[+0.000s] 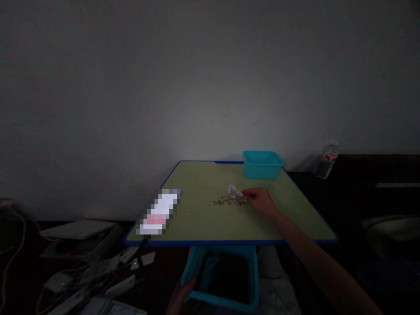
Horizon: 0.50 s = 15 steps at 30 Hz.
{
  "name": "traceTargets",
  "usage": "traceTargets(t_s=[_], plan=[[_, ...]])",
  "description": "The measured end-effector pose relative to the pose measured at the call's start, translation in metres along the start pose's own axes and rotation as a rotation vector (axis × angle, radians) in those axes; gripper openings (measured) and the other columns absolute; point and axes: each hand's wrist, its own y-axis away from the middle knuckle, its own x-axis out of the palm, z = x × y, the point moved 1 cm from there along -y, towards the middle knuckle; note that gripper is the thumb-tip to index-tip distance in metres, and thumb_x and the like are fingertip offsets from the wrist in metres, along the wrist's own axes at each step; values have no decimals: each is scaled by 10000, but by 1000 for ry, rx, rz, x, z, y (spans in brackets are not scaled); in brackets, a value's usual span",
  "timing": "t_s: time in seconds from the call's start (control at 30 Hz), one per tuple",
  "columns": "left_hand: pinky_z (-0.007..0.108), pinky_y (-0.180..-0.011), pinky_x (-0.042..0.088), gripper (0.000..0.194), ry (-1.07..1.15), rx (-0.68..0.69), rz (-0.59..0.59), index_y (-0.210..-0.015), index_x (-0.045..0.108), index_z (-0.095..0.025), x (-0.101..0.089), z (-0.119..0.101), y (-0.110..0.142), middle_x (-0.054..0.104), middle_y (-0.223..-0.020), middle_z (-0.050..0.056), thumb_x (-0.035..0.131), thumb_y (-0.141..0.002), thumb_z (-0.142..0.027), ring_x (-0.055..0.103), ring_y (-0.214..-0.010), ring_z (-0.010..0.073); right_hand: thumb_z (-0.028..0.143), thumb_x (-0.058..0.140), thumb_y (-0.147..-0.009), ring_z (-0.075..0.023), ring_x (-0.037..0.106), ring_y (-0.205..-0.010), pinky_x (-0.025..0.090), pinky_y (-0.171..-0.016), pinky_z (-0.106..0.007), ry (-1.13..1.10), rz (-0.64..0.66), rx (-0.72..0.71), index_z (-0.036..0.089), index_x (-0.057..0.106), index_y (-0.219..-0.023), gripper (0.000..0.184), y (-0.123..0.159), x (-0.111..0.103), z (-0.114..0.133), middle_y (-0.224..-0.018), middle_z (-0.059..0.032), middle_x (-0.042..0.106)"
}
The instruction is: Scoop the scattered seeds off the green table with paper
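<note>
My right hand (260, 201) reaches over the folding table, its fingertips closed on a small clear plastic piece (235, 191) with a whitish edge. Whether that piece is a bag or a cup, I cannot tell. Small dark grains (226, 201) lie scattered on the tabletop just under and beside it. Below the table's near edge, my left hand (182, 295) grips the left rim of a blue plastic basin (253, 280). The inside of this basin is too dark to make out.
A second blue basin (262, 170) stands at the table's (197, 227) far right corner. A blurred-out bright phone-like screen (159, 213) is at the left edge. Cables and power strips (121, 286) clutter the lower left; a plastic bottle (327, 161) leans at right.
</note>
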Motion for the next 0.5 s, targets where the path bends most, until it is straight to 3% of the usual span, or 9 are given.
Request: traceTargets(t_s=[0.23,0.5], plan=[[551,-921,465,514,32,-37,13,-1037,669,-200,12,-4,17,771,-815,103,755,-545,-319,486,-1216,427,200,611,-774,-220,689,-853,531,-796,-344,-21,26,-14,277,740,-962,240,5,-3,6,-932,-8,740],[563,-1051,314,150,-28,1,-11,-647,650,-228,13,-8,11,721,-649,77,740,-532,-190,416,-1275,428,193,595,-783,-208,688,-848,526,-796,-328,-18,46,-41,274,740,-959,242,6,-3,7,-942,-1,738]])
